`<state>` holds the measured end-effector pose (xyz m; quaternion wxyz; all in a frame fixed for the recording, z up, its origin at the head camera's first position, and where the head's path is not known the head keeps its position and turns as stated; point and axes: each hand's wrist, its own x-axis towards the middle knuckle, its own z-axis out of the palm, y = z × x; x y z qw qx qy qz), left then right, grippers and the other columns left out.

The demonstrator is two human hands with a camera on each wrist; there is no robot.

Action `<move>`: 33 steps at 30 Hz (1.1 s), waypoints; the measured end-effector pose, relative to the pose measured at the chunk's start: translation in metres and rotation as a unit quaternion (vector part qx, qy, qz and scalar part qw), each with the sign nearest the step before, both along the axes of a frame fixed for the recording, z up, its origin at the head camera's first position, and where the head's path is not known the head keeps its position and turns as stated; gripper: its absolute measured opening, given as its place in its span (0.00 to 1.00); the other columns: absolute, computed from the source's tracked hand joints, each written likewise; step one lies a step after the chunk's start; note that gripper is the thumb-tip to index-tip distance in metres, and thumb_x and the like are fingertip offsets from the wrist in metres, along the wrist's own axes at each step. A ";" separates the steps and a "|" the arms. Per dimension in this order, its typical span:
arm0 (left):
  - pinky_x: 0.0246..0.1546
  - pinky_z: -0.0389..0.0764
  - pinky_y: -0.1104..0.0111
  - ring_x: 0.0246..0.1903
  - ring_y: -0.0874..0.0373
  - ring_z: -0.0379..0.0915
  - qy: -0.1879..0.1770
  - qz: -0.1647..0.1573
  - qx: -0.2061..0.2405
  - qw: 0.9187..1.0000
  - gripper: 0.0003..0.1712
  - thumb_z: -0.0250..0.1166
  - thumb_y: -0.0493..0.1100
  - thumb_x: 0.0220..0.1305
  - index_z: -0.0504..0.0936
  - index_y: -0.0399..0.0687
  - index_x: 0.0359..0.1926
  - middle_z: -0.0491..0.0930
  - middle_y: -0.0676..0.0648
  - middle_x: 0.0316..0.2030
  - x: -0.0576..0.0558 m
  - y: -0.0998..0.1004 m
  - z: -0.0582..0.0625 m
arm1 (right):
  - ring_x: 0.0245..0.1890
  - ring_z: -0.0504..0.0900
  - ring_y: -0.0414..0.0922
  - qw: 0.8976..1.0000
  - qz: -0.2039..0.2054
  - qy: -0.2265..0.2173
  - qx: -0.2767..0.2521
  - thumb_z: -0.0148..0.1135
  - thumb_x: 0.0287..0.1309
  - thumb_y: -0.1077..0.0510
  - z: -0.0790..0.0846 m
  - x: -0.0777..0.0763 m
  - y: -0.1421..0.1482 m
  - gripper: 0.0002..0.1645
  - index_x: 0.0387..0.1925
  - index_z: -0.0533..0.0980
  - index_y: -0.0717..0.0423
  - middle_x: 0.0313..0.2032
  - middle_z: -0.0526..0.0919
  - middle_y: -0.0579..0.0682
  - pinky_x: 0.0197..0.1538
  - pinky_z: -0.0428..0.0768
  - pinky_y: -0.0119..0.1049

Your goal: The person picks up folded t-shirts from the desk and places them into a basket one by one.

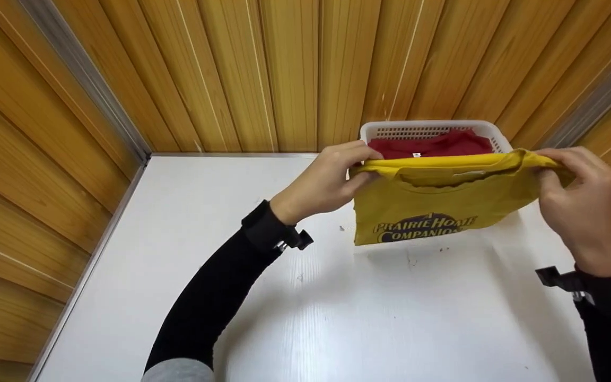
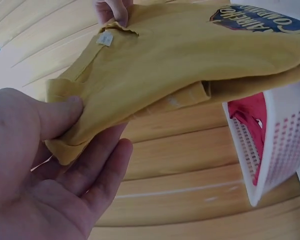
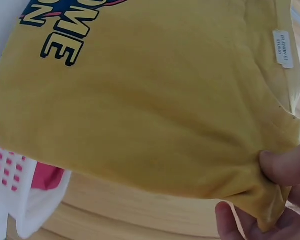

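Observation:
A folded yellow T-shirt (image 1: 438,196) with dark "Prairie Home Companion" lettering hangs between my two hands, in front of a white basket. My left hand (image 1: 332,175) pinches one top corner of it, thumb over the cloth and fingers beneath, as the left wrist view shows. At the opposite corner my right hand (image 1: 584,196) pinches the cloth the same way. The neckline with its white label (image 3: 283,49) lies along the upper edge between the hands. The shirt hides much of the basket in the head view.
The white perforated basket (image 1: 427,125) stands at the back of the white table (image 1: 220,212), against the wood-patterned wall (image 1: 295,74). Red cloth (image 1: 443,144) lies inside it. A metal strip edges the table on the left.

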<state>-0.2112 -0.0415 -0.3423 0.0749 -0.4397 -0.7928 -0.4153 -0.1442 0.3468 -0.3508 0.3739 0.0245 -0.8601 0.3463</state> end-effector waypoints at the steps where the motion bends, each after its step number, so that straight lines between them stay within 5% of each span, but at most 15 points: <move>1: 0.53 0.84 0.75 0.48 0.59 0.81 -0.006 -0.001 0.001 1.000 0.08 0.67 0.38 0.80 0.88 0.41 0.54 0.87 0.45 0.50 -0.001 0.005 0.002 | 0.40 0.76 0.22 1.000 -0.011 0.000 -0.003 0.61 0.69 0.70 0.003 -0.002 0.003 0.14 0.48 0.91 0.65 0.40 0.79 0.15 0.49 0.70 0.22; 7: 0.56 0.82 0.76 0.54 0.59 0.79 -0.027 -0.007 -0.002 1.000 0.10 0.66 0.40 0.81 0.88 0.42 0.56 0.87 0.46 0.54 -0.009 0.032 0.015 | 0.43 0.73 0.23 0.997 -0.067 -0.001 -0.039 0.57 0.72 0.67 0.021 -0.014 0.008 0.17 0.51 0.89 0.67 0.40 0.75 0.18 0.50 0.69 0.24; 14: 0.60 0.80 0.74 0.58 0.57 0.78 -0.045 -0.013 -0.001 0.999 0.10 0.65 0.38 0.81 0.88 0.44 0.56 0.88 0.48 0.58 -0.022 0.045 0.017 | 0.42 0.73 0.27 0.994 -0.075 -0.012 -0.075 0.57 0.71 0.66 0.029 -0.031 0.017 0.17 0.50 0.90 0.62 0.38 0.75 0.24 0.49 0.69 0.25; 26: 0.58 0.84 0.76 0.58 0.58 0.82 -0.117 0.065 -0.082 0.988 0.16 0.59 0.38 0.84 0.85 0.43 0.65 0.86 0.45 0.63 -0.081 0.065 0.011 | 0.41 0.70 0.23 0.987 -0.058 -0.151 0.010 0.59 0.74 0.58 0.019 -0.101 0.047 0.22 0.60 0.87 0.63 0.39 0.74 0.19 0.50 0.67 0.23; 29: 0.57 0.84 0.75 0.57 0.58 0.82 -0.122 0.082 -0.092 0.985 0.16 0.58 0.37 0.84 0.85 0.43 0.65 0.86 0.44 0.63 -0.092 0.071 0.011 | 0.45 0.73 0.29 0.983 -0.049 -0.176 0.032 0.58 0.76 0.57 0.018 -0.116 0.053 0.23 0.63 0.86 0.62 0.46 0.84 0.34 0.54 0.67 0.24; 33: 0.57 0.82 0.75 0.55 0.59 0.81 -0.115 0.108 -0.113 0.981 0.16 0.59 0.37 0.83 0.86 0.43 0.64 0.87 0.45 0.61 -0.106 0.080 0.009 | 0.58 0.83 0.54 0.977 -0.040 -0.196 0.080 0.56 0.78 0.57 0.014 -0.132 0.056 0.24 0.65 0.84 0.65 0.62 0.88 0.62 0.66 0.75 0.39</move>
